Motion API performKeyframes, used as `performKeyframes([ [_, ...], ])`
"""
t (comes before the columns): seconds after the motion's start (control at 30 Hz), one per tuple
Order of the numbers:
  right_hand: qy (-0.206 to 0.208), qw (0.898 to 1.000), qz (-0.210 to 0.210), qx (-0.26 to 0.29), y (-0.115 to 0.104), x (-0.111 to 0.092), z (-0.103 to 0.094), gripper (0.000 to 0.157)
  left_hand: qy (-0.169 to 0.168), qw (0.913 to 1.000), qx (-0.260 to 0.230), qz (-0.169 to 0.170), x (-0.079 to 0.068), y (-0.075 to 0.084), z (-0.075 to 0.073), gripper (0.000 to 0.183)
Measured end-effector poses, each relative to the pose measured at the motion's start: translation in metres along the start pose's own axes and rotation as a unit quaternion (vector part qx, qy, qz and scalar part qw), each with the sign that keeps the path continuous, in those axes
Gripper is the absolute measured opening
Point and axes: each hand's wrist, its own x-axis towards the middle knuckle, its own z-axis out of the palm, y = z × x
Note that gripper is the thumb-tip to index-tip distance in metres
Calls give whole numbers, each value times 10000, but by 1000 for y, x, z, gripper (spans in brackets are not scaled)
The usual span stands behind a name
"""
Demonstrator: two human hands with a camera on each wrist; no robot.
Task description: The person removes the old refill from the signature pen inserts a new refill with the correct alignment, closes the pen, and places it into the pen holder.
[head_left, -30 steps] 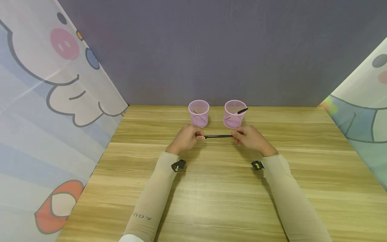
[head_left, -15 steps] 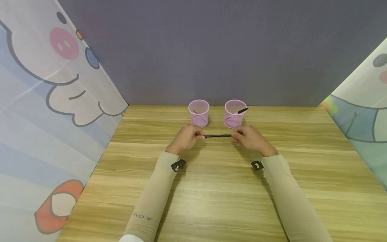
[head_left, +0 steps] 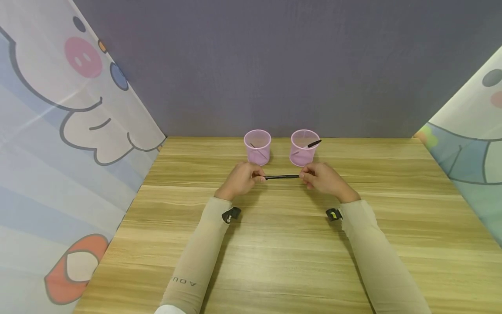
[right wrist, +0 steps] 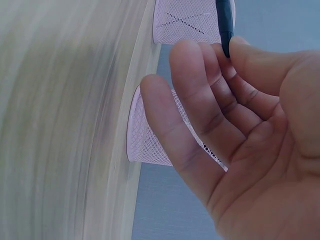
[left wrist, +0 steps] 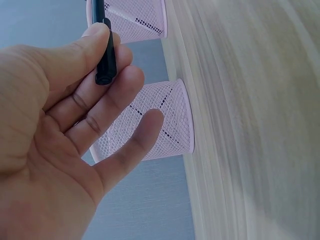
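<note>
A black pen [head_left: 281, 177] lies level between my two hands, in front of two pink mesh cups. At its left end, my left hand [head_left: 242, 179] pinches it between thumb and fingers; the left wrist view shows the blunt end of the pen [left wrist: 106, 65] with its clip there. My right hand [head_left: 325, 179] pinches the tapered end of the pen [right wrist: 225, 30] between thumb and fingertips. The lower fingers of both hands spread away from it. The right cup [head_left: 302, 158] holds a black-ended pen [head_left: 314, 143] leaning on its rim. Inside the left cup [head_left: 258, 157] is a thin dark stick-like thing.
Both cups stand near the back edge of the wood-grain table [head_left: 282, 253], close to a grey wall [head_left: 282, 65]. Cartoon-printed sheets [head_left: 47, 152] border the table on the left and right.
</note>
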Motion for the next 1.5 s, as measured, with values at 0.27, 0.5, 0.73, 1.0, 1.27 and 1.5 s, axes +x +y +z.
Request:
performKeyframes([
  [0.27, -48, 10000, 30, -68, 0, 0, 0, 13, 0, 10000, 90, 37, 0, 0, 0, 7],
  [0.5, -90, 9999, 79, -64, 1, 1, 0, 11, -14, 10000, 79, 39, 0, -1, 0, 5],
  [0.73, -83, 9999, 31, -74, 1, 1, 0, 9, 3, 10000, 88, 27, -1, 0, 0, 5],
  [1.0, -82, 9999, 54, -80, 0, 1, 0, 6, 0, 10000, 46, 55, -1, 1, -1, 5],
  [1.27, -80, 9999, 14, -126, 0, 1, 1, 5, -17, 9999, 117, 77, -1, 1, -1, 6],
  [1.5, -61, 9998, -11, -169, -1, 0, 1, 5, -29, 9999, 110, 24, 0, 0, 0, 6],
])
